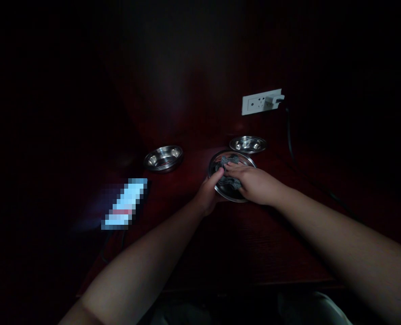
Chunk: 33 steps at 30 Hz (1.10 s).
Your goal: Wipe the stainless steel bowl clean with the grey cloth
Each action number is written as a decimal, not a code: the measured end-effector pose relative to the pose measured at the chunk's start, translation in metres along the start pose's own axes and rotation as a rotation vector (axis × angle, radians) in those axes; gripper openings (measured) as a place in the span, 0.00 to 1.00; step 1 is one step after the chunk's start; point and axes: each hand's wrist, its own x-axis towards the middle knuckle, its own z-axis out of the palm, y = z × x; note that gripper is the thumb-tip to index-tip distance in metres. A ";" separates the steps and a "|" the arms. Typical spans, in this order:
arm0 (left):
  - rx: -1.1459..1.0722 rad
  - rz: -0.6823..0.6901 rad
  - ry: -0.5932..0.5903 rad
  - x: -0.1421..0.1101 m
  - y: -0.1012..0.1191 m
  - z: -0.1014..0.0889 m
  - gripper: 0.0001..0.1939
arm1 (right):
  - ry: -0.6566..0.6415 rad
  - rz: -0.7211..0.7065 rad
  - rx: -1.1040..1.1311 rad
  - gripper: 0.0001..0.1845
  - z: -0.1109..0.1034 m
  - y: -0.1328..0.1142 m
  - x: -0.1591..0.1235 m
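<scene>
2 hands (209,195) (255,183) close together (arms (146,259) extended forward).

The cloth (232,183) is grey, the table (241,246) dark red

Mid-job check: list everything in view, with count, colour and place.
held bowl: one, silver, between the hands
cloth: one, grey, inside that bowl
bowl stack: one, silver, table's left; number stacked unclear
rear bowl: at least one, silver, behind the held bowl
screen: one, pale blue, blurred, left
socket plate: one, white, back wall
plug: one, white, in the plate
cord: one, dark, right
table: one, dark red, underneath
left hand: one, bare, on the bowl's rim
right hand: one, bare, on the cloth
</scene>
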 end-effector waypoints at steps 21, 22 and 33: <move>-0.062 0.060 0.110 0.004 -0.004 0.002 0.31 | -0.170 0.360 -0.223 0.20 -0.015 -0.013 0.001; -0.056 0.065 0.110 0.003 -0.003 0.002 0.31 | -0.181 0.360 -0.232 0.20 -0.017 -0.014 0.001; -0.033 0.075 0.118 0.004 -0.006 0.000 0.30 | -0.169 0.228 -0.160 0.14 -0.024 -0.015 -0.001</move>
